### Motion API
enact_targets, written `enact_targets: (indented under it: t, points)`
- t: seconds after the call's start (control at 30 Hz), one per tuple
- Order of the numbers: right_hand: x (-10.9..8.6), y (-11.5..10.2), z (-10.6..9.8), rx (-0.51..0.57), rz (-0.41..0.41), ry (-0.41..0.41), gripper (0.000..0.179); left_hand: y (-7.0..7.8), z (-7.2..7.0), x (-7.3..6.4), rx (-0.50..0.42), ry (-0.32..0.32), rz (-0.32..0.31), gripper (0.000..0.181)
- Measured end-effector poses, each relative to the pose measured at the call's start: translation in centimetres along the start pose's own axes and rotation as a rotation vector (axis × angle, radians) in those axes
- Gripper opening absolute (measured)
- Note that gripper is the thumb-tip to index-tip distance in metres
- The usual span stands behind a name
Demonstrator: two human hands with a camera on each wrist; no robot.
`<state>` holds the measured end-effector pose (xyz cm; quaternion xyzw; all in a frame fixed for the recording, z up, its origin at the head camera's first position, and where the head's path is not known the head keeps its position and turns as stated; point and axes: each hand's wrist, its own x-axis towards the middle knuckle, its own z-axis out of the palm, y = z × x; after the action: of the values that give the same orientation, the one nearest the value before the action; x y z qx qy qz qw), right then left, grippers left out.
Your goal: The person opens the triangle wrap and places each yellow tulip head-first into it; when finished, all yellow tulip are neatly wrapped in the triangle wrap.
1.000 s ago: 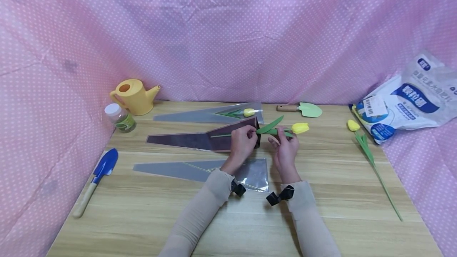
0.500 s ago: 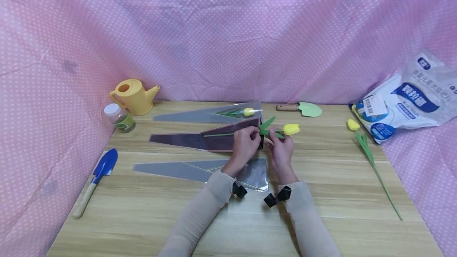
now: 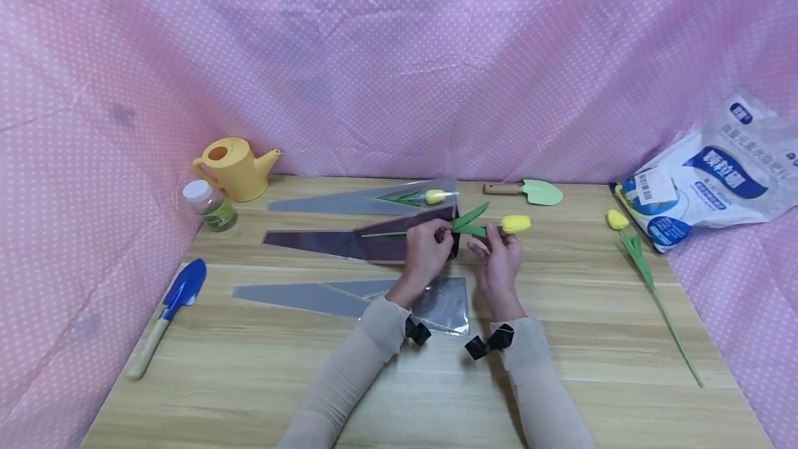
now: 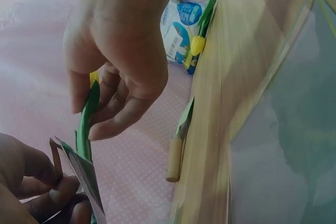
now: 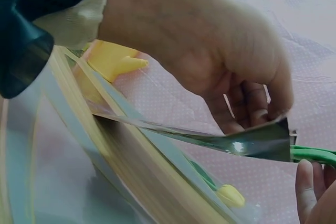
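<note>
A dark flower sleeve [image 3: 318,242] is held up at its mouth by my left hand [image 3: 426,255], whose fingers pinch its edge. The right hand [image 3: 500,265] pinches a yellow tulip [image 3: 515,224] by the stem and leaves below the bloom. The tulip's stem runs leftward into the sleeve, seen through its film, while leaves and bloom stick out to the right. In the left wrist view the green leaves [image 4: 88,111] stand between the right hand's thumb and fingers. The right wrist view shows the sleeve's mouth [image 5: 268,142] below the left hand's fingertips.
Behind lies a grey sleeve [image 3: 337,201] with a tulip [image 3: 434,196] inside; in front, another grey sleeve [image 3: 299,294]. A loose tulip [image 3: 642,265] and white bag [image 3: 711,179] are right. Watering can [image 3: 233,168], bottle [image 3: 210,206], blue trowel [image 3: 177,296] stand left; green trowel [image 3: 539,191] behind.
The right hand and tulip shifted left, deeper into the sleeve, then back a little to the right. The left hand and the dark sleeve have moved slightly right.
</note>
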<state>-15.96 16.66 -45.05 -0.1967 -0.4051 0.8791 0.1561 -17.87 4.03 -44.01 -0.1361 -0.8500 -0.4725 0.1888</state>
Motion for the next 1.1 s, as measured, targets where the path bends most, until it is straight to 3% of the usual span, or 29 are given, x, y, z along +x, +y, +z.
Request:
enact_targets:
  t: [0.13, 0.33, 0.53, 0.8, 0.93, 1.1]
  points:
    - [0.1, -0.2, 0.0, -0.015, 0.008, 0.000, 0.010, 0.0, -0.1, 0.1, 0.008, -0.003, 0.006, 0.013]
    - [-0.1, -0.1, 0.3, -0.065, 0.029, -0.061, 0.014, 0.1, -0.2, 0.1, 0.001, -0.011, 0.068, 0.012]
    - [-0.2, 0.4, 0.3, -0.127, 0.047, -0.062, 0.015, -0.1, -0.1, 0.0, 0.031, -0.033, 0.102, 0.011]
    - [-0.1, 0.5, 0.1, -0.118, 0.067, -0.051, 0.010, -0.8, -0.3, 0.5, 0.023, -0.128, 0.180, 0.013]
    - [0.0, 0.3, 0.0, -0.122, 0.080, -0.032, 0.004, -1.6, -1.4, 1.2, 0.064, -0.241, 0.173, 0.036]
    - [0.1, 0.1, -0.1, -0.130, 0.098, -0.013, 0.004, -3.1, -3.0, 1.7, 0.311, -0.548, 0.116, 0.099]
